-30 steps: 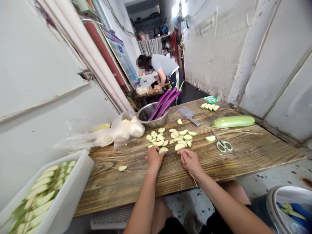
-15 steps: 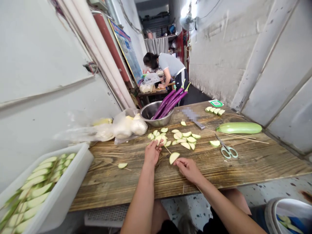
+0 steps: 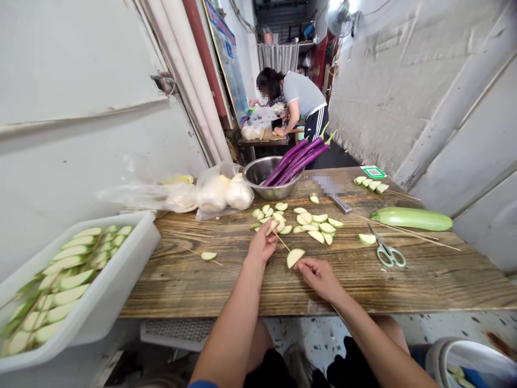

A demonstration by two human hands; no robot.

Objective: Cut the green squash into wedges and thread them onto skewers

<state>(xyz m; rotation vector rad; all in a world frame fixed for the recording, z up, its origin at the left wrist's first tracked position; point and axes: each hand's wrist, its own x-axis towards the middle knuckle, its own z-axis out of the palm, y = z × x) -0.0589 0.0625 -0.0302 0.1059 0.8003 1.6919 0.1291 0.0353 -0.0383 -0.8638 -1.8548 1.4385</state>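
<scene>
My right hand (image 3: 320,277) is closed on a thin wooden skewer (image 3: 283,241), whose rear end passes under my wrist. One pale half-round zucchini slice (image 3: 295,258) is threaded on it, just ahead of my fingertips. My left hand (image 3: 262,247) pinches another zucchini slice (image 3: 272,227) at the skewer's front end; whether the point has entered it I cannot tell. Beyond my hands lie loose zucchini slices (image 3: 319,227) in a spread pile. A single slice (image 3: 209,256) lies on the left of the wooden table (image 3: 173,291).
A white tub (image 3: 141,237) of skewered slices stands at left. Behind are bagged white produce (image 3: 212,194) and a steel bowl (image 3: 253,175) of purple eggplants (image 3: 297,161). A knife (image 3: 341,203), scissors (image 3: 390,254) and whole zucchini (image 3: 412,219) lie right. A person (image 3: 302,94) bends over another table.
The camera view has shifted, so the table's things appear farther right. Both hands keep nearly the same pose, with the skewer still between them.
</scene>
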